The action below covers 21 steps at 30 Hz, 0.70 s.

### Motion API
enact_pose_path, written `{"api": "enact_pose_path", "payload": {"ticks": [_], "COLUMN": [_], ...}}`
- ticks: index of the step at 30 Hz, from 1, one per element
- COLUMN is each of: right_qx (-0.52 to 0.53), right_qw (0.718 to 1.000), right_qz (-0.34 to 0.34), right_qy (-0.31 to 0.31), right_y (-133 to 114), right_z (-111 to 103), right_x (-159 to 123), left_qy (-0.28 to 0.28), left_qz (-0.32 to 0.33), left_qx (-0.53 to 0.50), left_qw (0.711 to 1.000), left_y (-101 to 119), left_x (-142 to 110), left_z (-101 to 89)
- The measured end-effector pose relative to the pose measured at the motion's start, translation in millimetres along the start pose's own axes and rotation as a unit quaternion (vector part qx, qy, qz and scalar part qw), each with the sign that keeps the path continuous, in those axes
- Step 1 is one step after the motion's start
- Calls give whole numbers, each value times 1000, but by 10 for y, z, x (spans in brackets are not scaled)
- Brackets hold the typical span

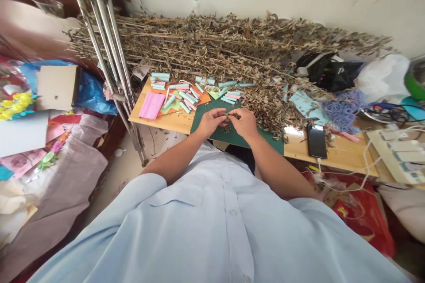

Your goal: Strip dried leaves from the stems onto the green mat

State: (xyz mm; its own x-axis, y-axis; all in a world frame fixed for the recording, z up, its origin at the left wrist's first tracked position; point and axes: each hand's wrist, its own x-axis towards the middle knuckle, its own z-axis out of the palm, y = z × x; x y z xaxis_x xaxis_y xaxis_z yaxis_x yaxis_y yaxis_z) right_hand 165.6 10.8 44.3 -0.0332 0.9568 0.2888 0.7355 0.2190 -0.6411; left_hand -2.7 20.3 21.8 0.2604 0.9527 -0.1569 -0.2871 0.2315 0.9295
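My left hand [211, 123] and my right hand [245, 122] meet over the front of a green mat [265, 142]. Fingers of both are closed in a pinch on a small bit of dried leaf, mostly hidden between the fingertips. A few leaf crumbs [227, 128] lie on the mat just below. To the right of my right hand is a heap of crumbled dried leaves [270, 108]. Rolled paper tubes [187, 97] in light blue and pink lie left of my hands, beside a pink paper stack [152, 105].
Long dried leafy stalks [206, 46] cover the back of the table along the wall. Metal crutches [111, 48] lean at the left. On the right are a phone [316, 141] on a cable, purple cord [343, 110] and a white power strip [398, 152].
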Motion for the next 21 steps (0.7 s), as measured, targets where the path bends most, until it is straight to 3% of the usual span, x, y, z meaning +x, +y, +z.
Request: {"api": "enact_pose_path", "payload": {"ticks": [7,11,16,21], "right_qx": [35,-23,-53,-63], "right_qw": [999,999,996,995], "right_qz": [31,-3,-27,-9], "right_qy": [15,-44,-73,-70], "right_y": [159,277,287,305], "right_z": [-79,-97,24,82], "right_x": [-97,-134,-172,-149], "left_qy": [39,69,59,48], "left_qz": [-10,-4,16,19], "left_qx": [-25,-8,16,34], "left_qw": [999,998,998,998], "left_y": [8,-33,-109,-152], "left_x": [-33,-38,-42,-47], "left_z": [-41,-98,-123,-132]}}
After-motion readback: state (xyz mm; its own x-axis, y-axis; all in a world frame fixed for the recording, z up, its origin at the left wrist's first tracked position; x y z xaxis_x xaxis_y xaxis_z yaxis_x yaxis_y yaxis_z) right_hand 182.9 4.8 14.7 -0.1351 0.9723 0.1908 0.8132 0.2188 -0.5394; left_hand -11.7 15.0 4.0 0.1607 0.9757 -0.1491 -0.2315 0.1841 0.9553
